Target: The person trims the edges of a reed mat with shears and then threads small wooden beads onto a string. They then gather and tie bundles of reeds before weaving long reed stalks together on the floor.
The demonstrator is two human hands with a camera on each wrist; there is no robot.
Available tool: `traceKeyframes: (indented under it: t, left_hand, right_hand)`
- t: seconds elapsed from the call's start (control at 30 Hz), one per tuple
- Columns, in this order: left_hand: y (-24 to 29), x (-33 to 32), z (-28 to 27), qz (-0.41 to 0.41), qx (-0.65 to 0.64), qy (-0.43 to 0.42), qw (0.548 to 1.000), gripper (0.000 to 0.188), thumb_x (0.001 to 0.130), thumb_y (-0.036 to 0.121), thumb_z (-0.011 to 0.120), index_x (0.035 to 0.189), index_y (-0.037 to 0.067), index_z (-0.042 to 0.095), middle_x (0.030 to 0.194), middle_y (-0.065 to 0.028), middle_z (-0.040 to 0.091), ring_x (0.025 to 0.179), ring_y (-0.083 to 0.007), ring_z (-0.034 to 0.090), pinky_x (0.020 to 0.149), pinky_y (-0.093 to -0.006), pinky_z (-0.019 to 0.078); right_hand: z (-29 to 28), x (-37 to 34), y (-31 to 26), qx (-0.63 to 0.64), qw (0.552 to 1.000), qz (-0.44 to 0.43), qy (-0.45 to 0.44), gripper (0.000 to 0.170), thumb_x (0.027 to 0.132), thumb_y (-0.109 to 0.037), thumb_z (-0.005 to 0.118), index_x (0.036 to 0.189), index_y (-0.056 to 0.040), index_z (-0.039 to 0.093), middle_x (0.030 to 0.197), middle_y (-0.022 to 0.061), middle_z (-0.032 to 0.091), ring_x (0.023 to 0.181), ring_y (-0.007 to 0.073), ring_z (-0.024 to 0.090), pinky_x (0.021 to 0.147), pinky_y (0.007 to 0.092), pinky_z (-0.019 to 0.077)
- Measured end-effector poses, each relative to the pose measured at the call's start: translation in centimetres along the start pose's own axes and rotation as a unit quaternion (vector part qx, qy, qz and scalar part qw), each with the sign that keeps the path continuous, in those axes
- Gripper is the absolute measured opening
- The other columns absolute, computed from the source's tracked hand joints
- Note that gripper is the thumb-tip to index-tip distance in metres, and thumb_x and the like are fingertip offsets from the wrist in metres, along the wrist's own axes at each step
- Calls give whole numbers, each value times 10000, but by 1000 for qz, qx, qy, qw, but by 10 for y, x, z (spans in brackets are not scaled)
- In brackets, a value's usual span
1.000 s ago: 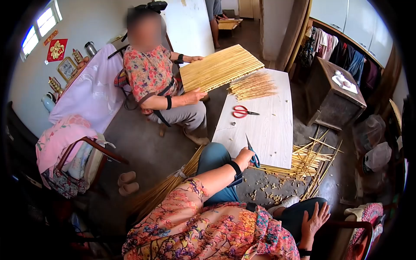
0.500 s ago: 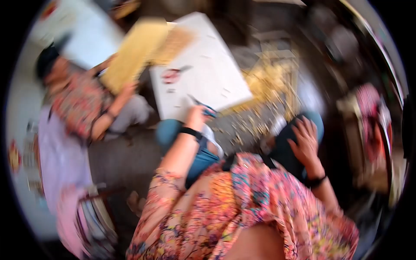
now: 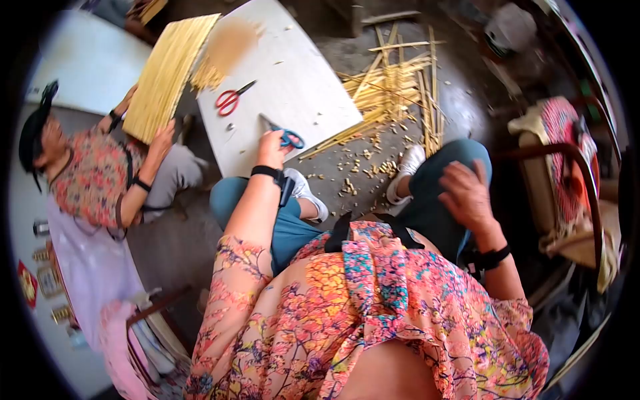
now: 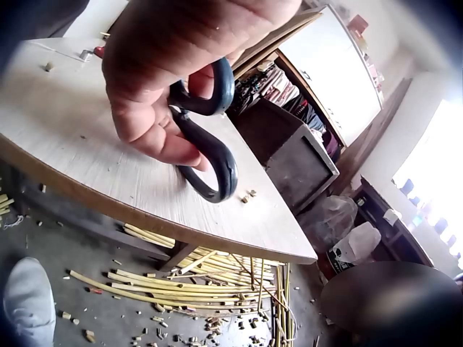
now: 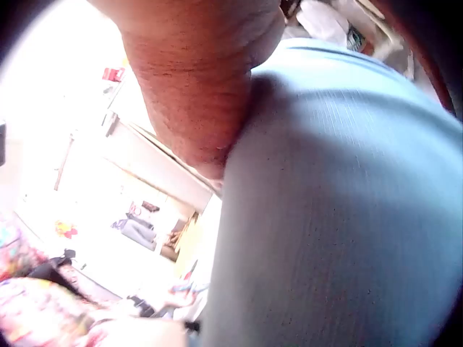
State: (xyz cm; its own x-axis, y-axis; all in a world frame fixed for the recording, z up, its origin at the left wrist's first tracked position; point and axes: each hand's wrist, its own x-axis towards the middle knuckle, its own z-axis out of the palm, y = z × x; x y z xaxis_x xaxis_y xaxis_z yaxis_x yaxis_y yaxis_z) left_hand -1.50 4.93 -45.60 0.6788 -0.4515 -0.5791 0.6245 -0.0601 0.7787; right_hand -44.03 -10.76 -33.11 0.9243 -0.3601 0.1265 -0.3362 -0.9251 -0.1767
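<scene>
Grey indoor floor (image 3: 183, 243), cluttered room, cloth-draped furniture on the left: lilac cloth (image 3: 100, 253) hanging near a seated second person (image 3: 100, 177) in a floral top. Pale wood-grain table (image 3: 313, 83) stands ahead of the camera wearer. Chair (image 3: 563, 160) with a pink patterned cover to the right. Wearer sits with knees apart, floral shirt (image 3: 387, 313), blue-green trousers (image 3: 293, 233), white shoes (image 3: 310, 197) on the floor.

Second person grips a flat yellow stalk panel (image 3: 167, 77) with both hands, tilted up beside the table. Yellow stalks (image 3: 393, 87) lie piled and crossed on the floor beside and partly under the table. Bundle with brown brushy tips (image 3: 227, 50) lies on the tabletop near the panel, tips blurred.

Left hand (image 3: 270, 150) is at the table's near edge, fingers curled round the handles of the blue-handled scissors (image 4: 226, 168); blades point away over the tabletop. Right hand (image 3: 468, 197) rests relaxed against the right knee, fingers loose. Red-handled scissors (image 3: 236, 94) lie flat on the table, beyond the left hand. Small metallic piece (image 3: 231, 127) near them. Short cut bits (image 3: 369, 163) scattered over the floor between the shoes and the pile.
</scene>
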Motion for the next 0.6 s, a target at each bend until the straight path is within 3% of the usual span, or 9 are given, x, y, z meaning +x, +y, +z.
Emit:
traceKeyframes:
  t: [0.1, 0.17, 0.27, 0.3, 0.33, 0.37, 0.43, 0.57, 0.6]
  left_hand:
    - [-14, 37, -23, 2, 30, -43, 999, 243, 802, 72, 537, 1036, 27, 484, 812, -87, 510, 664, -207, 551, 577, -406, 523]
    - [-6, 23, -17, 23, 25, 53, 998, 330, 793, 69, 581, 1106, 25, 486, 835, -78, 517, 705, -198, 543, 570, -394, 517]
    - [-2, 21, -20, 80, 115, 162, 977, 347, 770, 79, 623, 1096, 18, 522, 849, -91, 591, 719, -210, 578, 565, -360, 500]
    - [-2, 25, -22, 100, 154, 207, 961, 357, 759, 84, 632, 1093, 17, 526, 850, -104, 606, 725, -225, 590, 591, -360, 501]
    - [0, 28, -25, 217, 325, 260, 883, 418, 715, 84, 663, 1097, -8, 518, 880, -118, 576, 774, -265, 575, 716, -360, 491]
    - [-2, 31, -25, 190, 438, 315, 820, 411, 708, 104, 655, 1090, 16, 530, 1042, -179, 570, 960, -351, 546, 848, -371, 440]
    - [0, 23, -9, 233, 493, 368, 753, 446, 699, 102, 649, 1115, 7, 520, 1082, -176, 524, 1073, -340, 478, 912, -390, 397]
    - [6, 50, -20, 298, 472, 351, 752, 451, 730, 78, 568, 1162, -3, 469, 1164, -203, 469, 1141, -337, 415, 982, -373, 336]
    - [17, 57, -34, 286, 499, 378, 726, 435, 732, 62, 550, 1155, -4, 473, 1150, -199, 468, 1111, -342, 429, 954, -392, 357]
  right_hand:
    - [8, 17, 49, -73, 974, 150, 156, 412, 740, -177, 650, 1121, -52, 551, 1190, 180, 492, 1155, 333, 429, 1009, 473, 245]
    - [17, 23, 64, -70, 975, 126, 168, 419, 769, -170, 626, 1156, -45, 524, 1220, 205, 460, 1153, 354, 418, 996, 464, 264]
    - [16, 38, 52, -11, 989, 112, 95, 327, 792, -189, 599, 1078, -34, 570, 1119, 162, 542, 1067, 323, 487, 917, 400, 363]
    - [11, 42, 51, 4, 989, 119, 92, 312, 792, -188, 597, 1062, -34, 579, 1099, 154, 555, 1051, 317, 499, 906, 394, 374]
    - [11, 42, 49, 6, 989, 122, 85, 312, 792, -188, 597, 1062, -34, 579, 1099, 154, 555, 1051, 317, 499, 906, 394, 374]
    - [11, 42, 49, 7, 989, 122, 82, 309, 792, -185, 595, 1063, -35, 579, 1100, 154, 555, 1046, 318, 503, 907, 394, 373]
    - [12, 44, 53, 13, 990, 114, 82, 307, 793, -181, 592, 1063, -37, 579, 1101, 154, 556, 1042, 318, 506, 909, 394, 371]
    - [10, 34, 52, 31, 990, 118, 75, 307, 799, -160, 574, 1077, -31, 570, 1112, 158, 549, 1056, 323, 498, 914, 390, 368]
    - [10, 40, 55, 35, 990, 113, 71, 305, 802, -154, 568, 1079, -26, 568, 1117, 164, 545, 1060, 328, 494, 916, 393, 366]
